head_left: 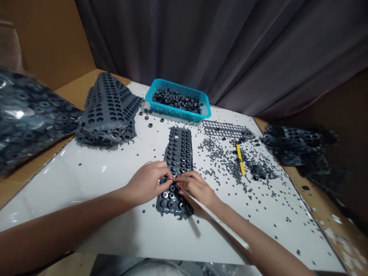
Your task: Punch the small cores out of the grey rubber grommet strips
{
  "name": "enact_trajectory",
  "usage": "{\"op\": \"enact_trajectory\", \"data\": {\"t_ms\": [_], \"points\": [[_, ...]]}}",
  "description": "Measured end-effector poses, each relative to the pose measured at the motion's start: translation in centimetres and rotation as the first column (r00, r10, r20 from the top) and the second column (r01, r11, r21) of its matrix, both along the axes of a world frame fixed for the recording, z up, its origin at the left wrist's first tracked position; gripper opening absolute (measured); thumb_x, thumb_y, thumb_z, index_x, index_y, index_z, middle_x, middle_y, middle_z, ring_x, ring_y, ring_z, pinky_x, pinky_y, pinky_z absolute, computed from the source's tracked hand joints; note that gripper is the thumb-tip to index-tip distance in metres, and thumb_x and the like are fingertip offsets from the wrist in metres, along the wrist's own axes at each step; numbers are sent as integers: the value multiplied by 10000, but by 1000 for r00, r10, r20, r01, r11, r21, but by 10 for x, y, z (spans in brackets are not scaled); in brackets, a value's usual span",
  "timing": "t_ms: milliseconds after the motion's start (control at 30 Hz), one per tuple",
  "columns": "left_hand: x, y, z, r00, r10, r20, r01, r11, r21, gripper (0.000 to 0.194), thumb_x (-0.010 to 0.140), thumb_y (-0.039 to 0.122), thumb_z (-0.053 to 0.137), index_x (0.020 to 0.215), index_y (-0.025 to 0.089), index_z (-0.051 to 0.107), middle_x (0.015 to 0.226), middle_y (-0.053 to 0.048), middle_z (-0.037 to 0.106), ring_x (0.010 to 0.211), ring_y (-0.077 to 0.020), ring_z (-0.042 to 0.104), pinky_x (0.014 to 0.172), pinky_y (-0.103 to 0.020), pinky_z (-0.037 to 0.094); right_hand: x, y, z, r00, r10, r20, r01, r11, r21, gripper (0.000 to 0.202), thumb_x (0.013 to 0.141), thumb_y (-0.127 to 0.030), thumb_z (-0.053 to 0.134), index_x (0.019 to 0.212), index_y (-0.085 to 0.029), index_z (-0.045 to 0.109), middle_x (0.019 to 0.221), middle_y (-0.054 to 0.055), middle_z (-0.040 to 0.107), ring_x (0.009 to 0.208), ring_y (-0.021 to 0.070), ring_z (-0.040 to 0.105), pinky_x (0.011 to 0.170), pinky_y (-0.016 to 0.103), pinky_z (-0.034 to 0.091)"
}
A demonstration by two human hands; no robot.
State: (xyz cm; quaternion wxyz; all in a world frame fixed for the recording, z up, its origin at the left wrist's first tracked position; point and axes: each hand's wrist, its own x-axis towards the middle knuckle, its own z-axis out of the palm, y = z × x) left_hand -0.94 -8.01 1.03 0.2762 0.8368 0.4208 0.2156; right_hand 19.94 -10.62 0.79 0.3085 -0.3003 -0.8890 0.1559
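Observation:
A dark grey moulded rubber sheet (179, 151) with rows of round ring-shaped parts lies lengthwise in front of me on the white table. Over its lower half, my left hand (149, 178) has thumb and fingertips pinched together; whatever is between them is too small to make out. My right hand (197, 188) meets it from the other side, fingers closed and tips almost touching the left ones. A thin white stick (227, 226) runs from under the right fingers back along the forearm, apparently held in that hand.
A blue basket (149, 100) holds many small dark parts. Folded perforated sheets (107, 103) and a clear bag of parts (31, 119) stand left. Right are a flat punched sheet (227, 129), a yellow-handled tool (240, 159), scattered dark discs and crumpled scrap sheets (299, 142).

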Motion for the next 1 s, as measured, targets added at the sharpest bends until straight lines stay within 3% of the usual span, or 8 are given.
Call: {"op": "enact_trajectory", "data": {"t_ms": [233,400,500,667,900,1000], "points": [[0,-1,0,1000,4,10,-4,1000,1,80,793,117,623,769,191,639,720,19,545,699,-163,535,658,-277,371,0,0,-4,1000,-18,23,19,1000,-21,119,911,-142,499,999,-184,567,1078,107,674,987,208,575,835,394,531],[-1,-1,-1,999,-10,31,9,1000,8,90,794,112,606,767,194,631,713,19,535,704,-164,533,655,-276,370,0,2,-5,996,-60,-59,58,998,-38,112,932,-178,461,997,-189,552,1038,122,673,909,203,617,784,385,537],[-2,-1,-2,1000,-23,19,22,999,23,62,806,144,589,785,193,620,731,11,536,716,-172,535,671,-291,374,2,2,-2,977,-137,-161,107,977,-185,99,938,-209,461,976,-201,552,1026,110,679,947,201,642,791,362,537],[-5,0,0,995,-60,74,59,998,12,63,796,167,587,847,189,615,785,5,546,721,-161,547,688,-295,381,5,3,3,910,-290,-296,137,885,-446,90,927,-253,515,975,-216,581,1041,85,693,993,198,660,834,347,528],[-5,1,-2,989,-69,132,68,998,11,80,781,156,594,838,180,644,752,-5,549,721,-162,545,670,-278,387,4,6,7,942,-160,-294,37,923,-384,59,859,-224,609,894,-209,654,982,86,717,934,200,647,850,383,509],[-4,2,-3,990,-60,124,58,998,15,76,795,161,591,828,178,658,727,-4,545,704,-162,540,655,-276,384,3,4,7,957,-124,-263,4,910,-415,80,858,-215,608,919,-214,659,998,83,716,985,204,612,850,385,509]]}}
